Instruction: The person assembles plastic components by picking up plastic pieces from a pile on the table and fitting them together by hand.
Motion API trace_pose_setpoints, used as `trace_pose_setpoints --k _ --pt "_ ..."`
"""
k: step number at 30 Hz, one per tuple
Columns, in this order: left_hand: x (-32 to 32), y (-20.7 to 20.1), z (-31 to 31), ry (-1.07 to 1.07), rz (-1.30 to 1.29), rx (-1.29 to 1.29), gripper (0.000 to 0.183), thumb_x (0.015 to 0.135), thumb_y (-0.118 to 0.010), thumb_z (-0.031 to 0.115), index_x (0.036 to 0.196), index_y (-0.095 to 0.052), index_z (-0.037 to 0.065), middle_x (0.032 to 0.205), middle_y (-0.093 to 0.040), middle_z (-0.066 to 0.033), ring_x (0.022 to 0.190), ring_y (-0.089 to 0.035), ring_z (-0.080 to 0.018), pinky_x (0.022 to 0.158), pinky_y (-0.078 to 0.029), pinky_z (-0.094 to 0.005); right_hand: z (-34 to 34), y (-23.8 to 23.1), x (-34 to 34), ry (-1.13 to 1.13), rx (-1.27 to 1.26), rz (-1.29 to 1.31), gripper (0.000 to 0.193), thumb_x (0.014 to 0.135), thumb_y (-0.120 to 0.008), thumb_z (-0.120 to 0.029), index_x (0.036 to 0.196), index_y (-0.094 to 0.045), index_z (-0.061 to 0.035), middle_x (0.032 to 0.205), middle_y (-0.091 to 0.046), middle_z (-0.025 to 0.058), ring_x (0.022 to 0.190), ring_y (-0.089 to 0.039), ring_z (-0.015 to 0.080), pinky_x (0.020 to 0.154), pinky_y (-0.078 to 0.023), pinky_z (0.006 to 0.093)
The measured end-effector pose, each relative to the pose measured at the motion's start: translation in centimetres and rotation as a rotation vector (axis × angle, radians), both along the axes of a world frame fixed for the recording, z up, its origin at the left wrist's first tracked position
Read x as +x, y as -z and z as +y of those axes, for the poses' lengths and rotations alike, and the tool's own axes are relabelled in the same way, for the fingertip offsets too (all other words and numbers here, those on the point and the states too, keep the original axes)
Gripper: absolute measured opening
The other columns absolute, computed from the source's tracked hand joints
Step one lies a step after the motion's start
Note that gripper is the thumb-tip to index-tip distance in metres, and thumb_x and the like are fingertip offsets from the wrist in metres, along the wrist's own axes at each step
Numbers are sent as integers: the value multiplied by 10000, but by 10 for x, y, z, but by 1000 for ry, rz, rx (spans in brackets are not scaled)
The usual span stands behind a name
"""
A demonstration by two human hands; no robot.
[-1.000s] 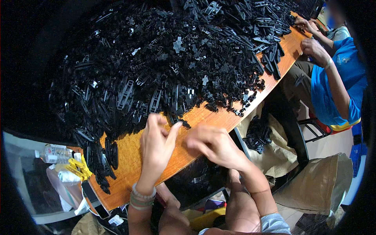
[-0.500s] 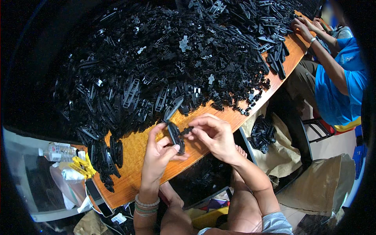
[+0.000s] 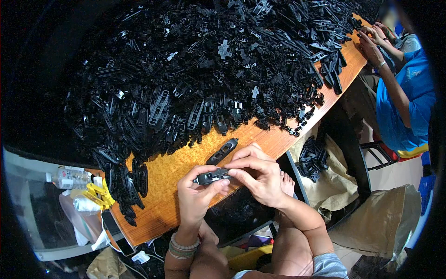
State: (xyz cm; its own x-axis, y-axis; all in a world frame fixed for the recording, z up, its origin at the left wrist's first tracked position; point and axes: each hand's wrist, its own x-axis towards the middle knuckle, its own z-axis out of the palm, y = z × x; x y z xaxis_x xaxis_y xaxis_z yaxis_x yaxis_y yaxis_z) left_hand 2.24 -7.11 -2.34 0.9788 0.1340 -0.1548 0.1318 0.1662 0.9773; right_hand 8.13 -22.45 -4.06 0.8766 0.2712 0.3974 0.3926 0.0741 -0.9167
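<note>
Left hand [image 3: 199, 191] and right hand [image 3: 261, 179] pinch black plastic part [image 3: 214, 176] by near edge of worktop [image 3: 160, 195]; slack grip could drop it.

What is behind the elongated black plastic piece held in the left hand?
Another elongated black plastic piece lies on the orange wooden table behind it; what the held piece and left hand cover cannot be seen.

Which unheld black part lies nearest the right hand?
The long black part beside the right hand: it lies alone on bare wood, apart from the pile.
</note>
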Motion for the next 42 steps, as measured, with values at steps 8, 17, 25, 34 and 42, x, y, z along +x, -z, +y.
trace_pose_setpoints --k 8,17,25,34,42 --pt "-4 -8 -3 -54 -59 7 207 813 -595 -83 1016 -559 -72 875 -644 -143 731 -657 -179 639 -561 -267 -6 -2 0 -22 -65 -187 189 744 -688 6 932 -674 -19 855 -612 79 780 -578 198 668 -466 295" --pt "-7 -28 10 299 -71 353 166 815 -616 1 960 -655 -69 834 -690 -155 779 -688 -184 714 -530 -254 -34 -3 -1 -415 -119 138 218 816 -674 -108 1003 -643 1 804 -630 108 728 -612 206 628 -473 301" --pt "24 -12 -10 -54 -275 1117 265 764 -697 91 980 -593 -21 918 -560 -133 778 -581 -278 639 -463 -372 -34 0 33 464 -594 -442 193 729 -677 -21 915 -633 -39 833 -546 86 753 -534 257 639 -443 353" --pt "30 -2 -13 -70 -299 1172 201 753 -679 28 898 -545 -14 861 -548 -139 757 -563 -294 649 -450 -385 -27 11 46 596 -765 -440 191 686 -688 -14 850 -593 -39 845 -539 78 792 -501 265 741 -399 372" --pt "19 -5 -7 -92 -129 811 194 756 -691 -4 896 -557 -12 760 -568 -75 649 -559 -166 600 -443 -274 -20 1 22 157 -114 -60 176 815 -548 97 975 -573 27 880 -593 127 728 -623 222 652 -497 288"
